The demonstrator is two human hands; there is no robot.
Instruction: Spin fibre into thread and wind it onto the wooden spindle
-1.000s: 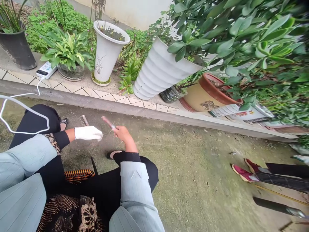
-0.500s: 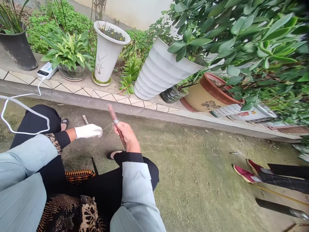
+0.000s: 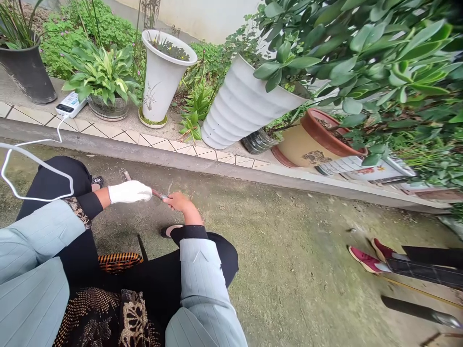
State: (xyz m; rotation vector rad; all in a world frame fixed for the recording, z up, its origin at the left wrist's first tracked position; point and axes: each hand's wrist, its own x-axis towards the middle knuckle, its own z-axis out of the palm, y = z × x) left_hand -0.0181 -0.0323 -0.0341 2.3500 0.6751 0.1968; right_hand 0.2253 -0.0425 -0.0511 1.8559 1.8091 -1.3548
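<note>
A short reddish-brown stick (image 3: 157, 193), with thin silvery wire or thread wound round it, lies almost level between my hands. My left hand (image 3: 130, 192), in a white glove, is closed round the stick's left end. Bare fingers of my right hand (image 3: 181, 202) pinch the stick by the silvery winding (image 3: 164, 197) and hide its other end. On the ground just beyond the glove lies another pale-ended stick (image 3: 126, 174), a loose coil of fine wire beside it.
Potted plants line a tiled ledge, among them a tall white pot (image 3: 159, 82) and a ribbed white pot (image 3: 242, 106). A power bank (image 3: 71, 104) there has a white cable running left. An orange-black woven seat (image 3: 119, 262) is under me. Another person's red shoes (image 3: 365, 259) are at right.
The stick has swung from upright to nearly level, its free end now in my gloved left hand. The strand stretched between my hands no longer shows. My right hand has tilted and lowered slightly.
</note>
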